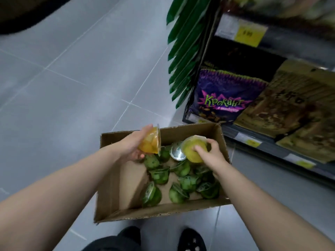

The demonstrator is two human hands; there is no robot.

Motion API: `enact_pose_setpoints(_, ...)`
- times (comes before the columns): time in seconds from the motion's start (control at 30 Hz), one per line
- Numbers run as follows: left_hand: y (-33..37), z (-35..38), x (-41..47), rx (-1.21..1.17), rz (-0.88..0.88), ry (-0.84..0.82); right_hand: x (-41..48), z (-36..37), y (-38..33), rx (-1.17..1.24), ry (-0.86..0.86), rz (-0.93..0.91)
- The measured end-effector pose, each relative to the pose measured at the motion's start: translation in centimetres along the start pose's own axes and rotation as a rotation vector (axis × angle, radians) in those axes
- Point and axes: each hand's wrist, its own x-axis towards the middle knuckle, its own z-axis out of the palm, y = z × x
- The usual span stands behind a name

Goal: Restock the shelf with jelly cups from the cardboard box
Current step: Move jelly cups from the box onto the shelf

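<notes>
An open cardboard box [116,187] stands on the floor in front of my feet. Several green jelly cups [159,175] lie loose in its right half, and one cup shows its silver foil lid [177,152]. My left hand [130,147] grips an orange jelly cup [151,142] on its side above the box's far left corner. My right hand [211,153] grips a yellow jelly cup [192,149] from above, over the far right part of the box. The shelf [253,142] runs along the right.
Purple snack bags [223,98] and brown-gold bags [290,109] fill the low shelf, with yellow price tags [251,36] on the rails. Green plastic leaves [186,51] hang by the shelf's end. Grey floor tiles [72,87] stretch to the left. My dark shoes [192,241] stand below the box.
</notes>
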Motion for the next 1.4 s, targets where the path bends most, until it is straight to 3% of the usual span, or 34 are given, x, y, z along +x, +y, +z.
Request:
enact_pose_setpoints(0.13, 6.4, 1.8, -7.3, 0.001, -0.031, -0.041, -9.6, -4.0, -5.5, 0.464, -0.101, 0.08)
enact_pose_setpoints(0.2, 8.9, 2.6, -11.0, 0.013, -0.031, -0.049, -13.8, -5.9, -7.9, 0.532, -0.068, 0.046)
enact_pose_setpoints(0.4, 23.5, 5.4, -27.0, -0.071, 0.068, -0.064, -30.4, -15.8, -19.9, 0.552, 0.05, -0.135)
enact_pose_setpoints(0.57, 34.4, 7.0, -40.0, -0.241, 0.164, -0.223, -41.7, -22.9, -28.2, 0.566, 0.105, -0.257)
enact_pose_setpoints(0.7, 39.8, 8.5, -48.6, -0.176, 0.365, -0.311, -48.6, -27.2, -32.0, 0.658, 0.136, -0.41)
enact_pose_setpoints(0.83, 43.6, 11.6, -55.7, -0.094, 0.563, -0.344, -54.4, -31.7, -34.7, 0.588, 0.172, -0.592)
enact_pose_setpoints(1.1, 48.0, 17.0, -64.0, -0.056, 0.813, -0.141, -62.4, -37.7, -38.6, 0.606, 0.28, -0.826)
enact_pose_setpoints(1.4, 56.6, 15.1, -65.1, -0.063, 1.029, -0.076, -63.9, -40.6, -46.5, 0.445, 0.538, -1.151)
